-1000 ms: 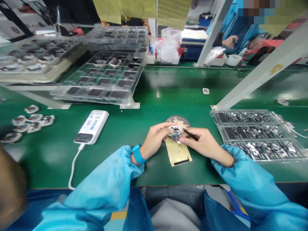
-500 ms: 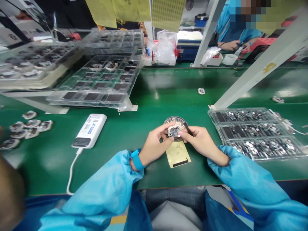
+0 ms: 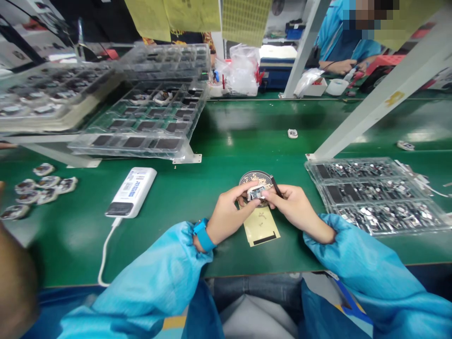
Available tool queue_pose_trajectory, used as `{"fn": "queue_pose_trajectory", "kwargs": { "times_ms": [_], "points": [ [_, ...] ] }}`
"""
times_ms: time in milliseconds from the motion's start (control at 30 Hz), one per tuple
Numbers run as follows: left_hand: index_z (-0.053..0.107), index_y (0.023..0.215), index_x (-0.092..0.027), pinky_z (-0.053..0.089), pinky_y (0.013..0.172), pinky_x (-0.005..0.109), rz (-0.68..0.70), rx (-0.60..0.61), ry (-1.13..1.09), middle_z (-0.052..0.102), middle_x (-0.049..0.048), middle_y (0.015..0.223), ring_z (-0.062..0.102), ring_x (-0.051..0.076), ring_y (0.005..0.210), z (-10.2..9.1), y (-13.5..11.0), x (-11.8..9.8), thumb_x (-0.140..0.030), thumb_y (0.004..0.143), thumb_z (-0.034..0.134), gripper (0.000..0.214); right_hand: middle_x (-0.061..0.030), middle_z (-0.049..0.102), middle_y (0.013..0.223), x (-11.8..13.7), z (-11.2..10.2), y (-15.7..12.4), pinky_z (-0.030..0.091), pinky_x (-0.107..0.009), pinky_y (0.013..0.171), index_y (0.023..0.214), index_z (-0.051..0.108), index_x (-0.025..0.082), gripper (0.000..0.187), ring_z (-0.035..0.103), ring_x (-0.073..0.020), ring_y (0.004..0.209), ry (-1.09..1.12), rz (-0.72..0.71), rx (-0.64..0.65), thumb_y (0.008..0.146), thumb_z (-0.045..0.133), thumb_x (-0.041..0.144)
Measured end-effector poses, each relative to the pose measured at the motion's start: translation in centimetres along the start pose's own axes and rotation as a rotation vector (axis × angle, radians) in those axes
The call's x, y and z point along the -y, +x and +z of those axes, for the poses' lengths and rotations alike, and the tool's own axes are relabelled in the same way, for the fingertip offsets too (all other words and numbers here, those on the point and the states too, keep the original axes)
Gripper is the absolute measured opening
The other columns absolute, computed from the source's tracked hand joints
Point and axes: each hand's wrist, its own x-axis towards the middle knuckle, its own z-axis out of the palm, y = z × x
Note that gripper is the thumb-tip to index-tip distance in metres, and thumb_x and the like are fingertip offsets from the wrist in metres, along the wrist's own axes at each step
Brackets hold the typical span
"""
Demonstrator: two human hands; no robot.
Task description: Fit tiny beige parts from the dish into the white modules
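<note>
Head view: small circuit module (image 3: pixel 255 192) was clamped by left hand (image 3: pixel 231 205), just above a round mesh dish (image 3: pixel 251 177) on the table (image 3: pixel 215 249); right hand (image 3: pixel 294 205) closed on a black pen-like tool (image 3: pixel 276 186), touching the module. Loose pinch could drop it; tool slip could scratch it.

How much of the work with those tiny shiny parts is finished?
It's hard to tell exactly. Maybe done: a small group of round parts lying on the green bench at the far left. In hand: the left hand and right hand pinch a small electronic part above a round dish, and the right also holds a black tool. Left: the clear tray on the right looks full of small silver parts.
</note>
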Motion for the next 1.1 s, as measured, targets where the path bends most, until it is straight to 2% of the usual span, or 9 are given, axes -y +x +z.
{"fn": "queue_pose_trajectory", "kwargs": {
  "times_ms": [167, 267, 333, 400, 500, 633, 767, 867, 1100],
  "points": [
    [0.070, 0.128, -0.024, 0.055, 0.086, 0.033, 0.140, -0.037, 0.148, 0.073, 0.0061, 0.120, 0.067, 0.019, 0.089, -0.3, -0.1, -0.3, -0.030, 0.089, 0.070, 0.040, 0.0005, 0.061, 0.062, -0.3, 0.1, -0.1, 0.039, -0.024, 0.056, 0.069, 0.067, 0.015, 0.041, 0.050, -0.0105, 0.057, 0.012, 0.005, -0.010, 0.084, 0.072, 0.053],
    [0.071, 0.128, -0.025, 0.056, 0.084, 0.034, 0.129, -0.057, 0.156, 0.076, 0.0057, 0.107, 0.068, 0.019, 0.085, -0.3, -0.2, -0.2, -0.032, 0.088, 0.072, 0.041, -0.0003, 0.062, 0.064, -0.3, 0.3, -0.1, 0.040, -0.024, 0.056, 0.071, 0.067, 0.015, 0.040, 0.052, -0.0111, 0.058, -0.022, -0.005, -0.027, 0.084, 0.072, 0.053],
    [0.072, 0.127, -0.024, 0.057, 0.079, 0.033, 0.040, -0.051, 0.068, 0.076, 0.0045, 0.097, 0.068, 0.019, 0.080, -0.1, -0.2, 0.0, -0.033, 0.086, 0.074, 0.042, -0.0002, 0.063, 0.068, -0.2, 0.5, -0.2, 0.043, -0.024, 0.057, 0.078, 0.065, 0.016, 0.035, 0.054, -0.0118, 0.060, -0.039, -0.050, -0.098, 0.082, 0.075, 0.049],
    [0.072, 0.126, -0.023, 0.059, 0.082, 0.035, -0.055, -0.016, -0.129, 0.077, 0.0050, 0.102, 0.071, 0.021, 0.086, 0.1, -0.2, 0.2, -0.033, 0.083, 0.077, 0.044, -0.0007, 0.065, 0.077, -0.1, 0.8, -0.3, 0.048, -0.025, 0.061, 0.087, 0.062, 0.018, 0.032, 0.059, -0.0131, 0.067, -0.006, -0.118, -0.156, 0.080, 0.078, 0.045],
    [0.072, 0.123, -0.020, 0.058, 0.097, 0.039, -0.146, 0.042, -0.438, 0.075, 0.0081, 0.117, 0.071, 0.025, 0.105, 0.4, 0.0, 0.5, -0.030, 0.079, 0.081, 0.046, -0.0029, 0.069, 0.087, 0.0, 1.2, -0.3, 0.055, -0.029, 0.072, 0.096, 0.063, 0.020, 0.031, 0.065, -0.0159, 0.078, 0.088, -0.162, -0.122, 0.081, 0.078, 0.042],
    [0.075, 0.115, -0.020, 0.058, 0.099, 0.040, -0.144, 0.040, -0.558, 0.072, 0.0092, 0.120, 0.070, 0.025, 0.108, 0.7, 0.2, 0.5, -0.027, 0.077, 0.082, 0.039, -0.0027, 0.070, 0.084, -0.1, 1.8, -0.4, 0.056, -0.031, 0.071, 0.096, 0.065, 0.020, 0.028, 0.066, -0.0166, 0.074, 0.175, -0.108, -0.081, 0.082, 0.077, 0.042],
    [0.078, 0.109, -0.022, 0.056, 0.100, 0.035, -0.010, 0.009, -0.490, 0.067, 0.0079, 0.123, 0.068, 0.022, 0.111, 0.9, 0.1, 0.7, -0.024, 0.080, 0.079, 0.030, -0.0041, 0.071, 0.086, -0.5, 2.1, -0.3, 0.053, -0.032, 0.075, 0.087, 0.068, 0.018, 0.026, 0.065, -0.0182, 0.079, 0.094, -0.103, -0.080, 0.081, 0.076, 0.043],
    [0.075, 0.115, -0.022, 0.057, 0.093, 0.033, -0.019, -0.011, -0.330, 0.068, 0.0087, 0.121, 0.069, 0.021, 0.104, 1.0, 0.0, 0.6, -0.026, 0.084, 0.075, 0.032, -0.0034, 0.069, 0.081, -0.8, 2.2, -0.1, 0.050, -0.030, 0.070, 0.079, 0.066, 0.017, 0.028, 0.061, -0.0166, 0.074, 0.065, -0.111, -0.130, 0.079, 0.078, 0.043],
    [0.079, 0.097, -0.018, 0.049, 0.069, 0.026, 0.036, -0.098, -0.080, 0.070, 0.0045, 0.085, 0.063, 0.016, 0.079, 1.4, -0.2, -0.1, -0.028, 0.086, 0.071, 0.017, 0.0004, 0.061, 0.068, -0.9, 2.6, 0.0, 0.041, -0.025, 0.057, 0.076, 0.062, 0.017, 0.027, 0.051, -0.0115, 0.060, 0.144, -0.169, -0.176, 0.078, 0.077, 0.040]
  ]
}}
